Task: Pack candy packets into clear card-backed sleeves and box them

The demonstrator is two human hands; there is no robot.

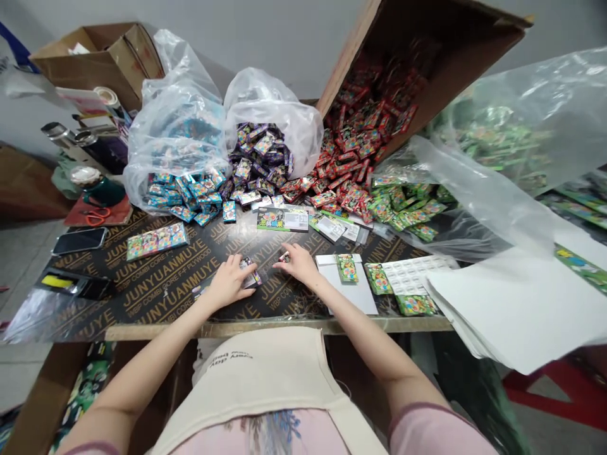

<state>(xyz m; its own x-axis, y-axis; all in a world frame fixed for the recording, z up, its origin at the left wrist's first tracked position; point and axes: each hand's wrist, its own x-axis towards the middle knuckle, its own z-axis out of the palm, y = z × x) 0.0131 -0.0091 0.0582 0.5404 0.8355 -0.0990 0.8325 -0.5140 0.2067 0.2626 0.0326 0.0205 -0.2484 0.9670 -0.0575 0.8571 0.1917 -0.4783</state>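
Observation:
My left hand (pixel 229 283) rests on the table, its fingers and thumb around a small purple-and-black printed packet (pixel 251 273). Part of that packet is hidden under the fingers. To the right, my right hand (pixel 300 263) is held just above the table, thumb and forefinger closed on a small dark-and-white piece (pixel 284 257), too small to make out. Beyond both hands lies a pile of purple packets (pixel 263 158), spilling from a clear plastic bag (pixel 298 126).
Blue packets (pixel 190 193) lie back left, red packets (pixel 348 164) spill from a tilted carton (pixel 474 57), and green packets (pixel 403 205) lie right. Near my right forearm are a white envelope (pixel 334 287) and a sticker sheet (pixel 410 275). A phone (pixel 79 241) and tape dispenser (pixel 76 284) sit left.

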